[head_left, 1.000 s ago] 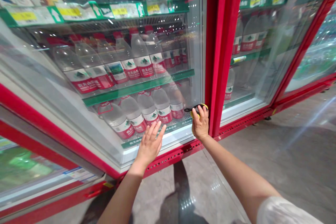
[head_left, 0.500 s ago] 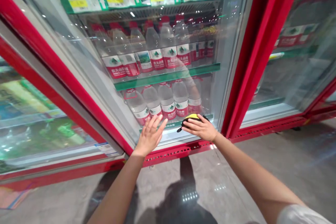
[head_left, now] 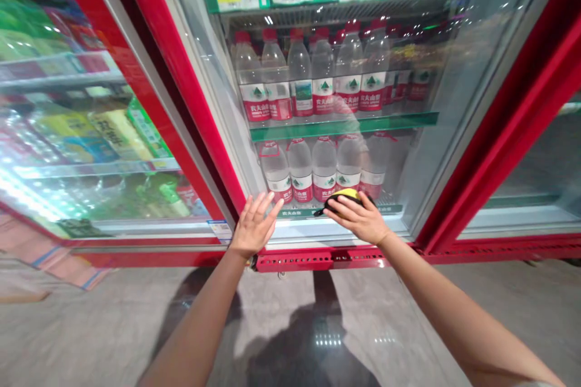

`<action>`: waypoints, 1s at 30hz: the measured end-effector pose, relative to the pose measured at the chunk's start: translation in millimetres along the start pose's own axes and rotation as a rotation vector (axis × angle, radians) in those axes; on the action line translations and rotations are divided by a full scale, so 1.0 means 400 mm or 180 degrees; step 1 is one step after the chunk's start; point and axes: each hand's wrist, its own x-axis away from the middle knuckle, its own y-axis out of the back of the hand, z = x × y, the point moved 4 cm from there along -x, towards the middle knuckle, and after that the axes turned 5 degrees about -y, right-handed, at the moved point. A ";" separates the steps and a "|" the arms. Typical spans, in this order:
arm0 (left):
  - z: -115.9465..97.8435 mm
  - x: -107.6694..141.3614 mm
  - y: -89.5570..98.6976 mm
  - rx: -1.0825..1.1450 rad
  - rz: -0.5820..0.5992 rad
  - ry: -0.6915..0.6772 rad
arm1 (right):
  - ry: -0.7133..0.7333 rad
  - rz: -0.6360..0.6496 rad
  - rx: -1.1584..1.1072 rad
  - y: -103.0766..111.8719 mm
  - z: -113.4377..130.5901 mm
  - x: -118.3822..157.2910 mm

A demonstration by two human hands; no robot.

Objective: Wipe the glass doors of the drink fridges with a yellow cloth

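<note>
My right hand [head_left: 364,222] has come inward from the red metal door frame [head_left: 503,151], so the rounded yellow-and-black object [head_left: 347,193] clasped in its fingers sits at four o'clock, before clear red-labelled plastic bottles [head_left: 324,160]. Its black strap [head_left: 319,213] points to half past eight, long axis running to half past two; my left hand [head_left: 253,228], at seven, is spread, holding nothing.

My head camera looks ahead and down. Close by are my left hand [head_left: 254,230], right hand [head_left: 367,224] and a fridge [head_left: 313,260].

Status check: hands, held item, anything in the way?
Left hand spread, nothing visibly held. Right hand holds yellow-and-black object. Closed glass door between hands and bottles.
</note>
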 end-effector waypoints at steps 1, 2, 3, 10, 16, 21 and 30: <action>0.007 0.012 0.005 -0.0004 0.0013 0.0015 | -0.0144 -0.0121 0.0071 0.006 -0.012 -0.014; 0.014 0.024 0.010 -0.0015 0.0033 0.0034 | -0.0332 -0.0262 0.0122 0.008 -0.017 -0.035; 0.020 0.035 0.013 -0.0029 0.0057 0.0050 | -0.0543 -0.0392 0.0148 0.006 -0.013 -0.061; 0.049 0.099 0.028 -0.0084 0.0175 0.0118 | -0.0005 -0.0086 -0.0122 -0.055 0.153 -0.125; 0.072 0.127 0.049 -0.0187 0.0130 0.0314 | -0.0107 -0.0100 -0.0113 -0.048 0.140 -0.160; 0.085 0.141 0.062 -0.0154 0.0247 0.0435 | -0.0379 -0.0152 -0.0191 -0.096 0.243 -0.244; 0.120 0.151 0.068 -0.0145 0.0197 0.0769 | -0.0111 -0.0093 -0.0386 -0.089 0.244 -0.271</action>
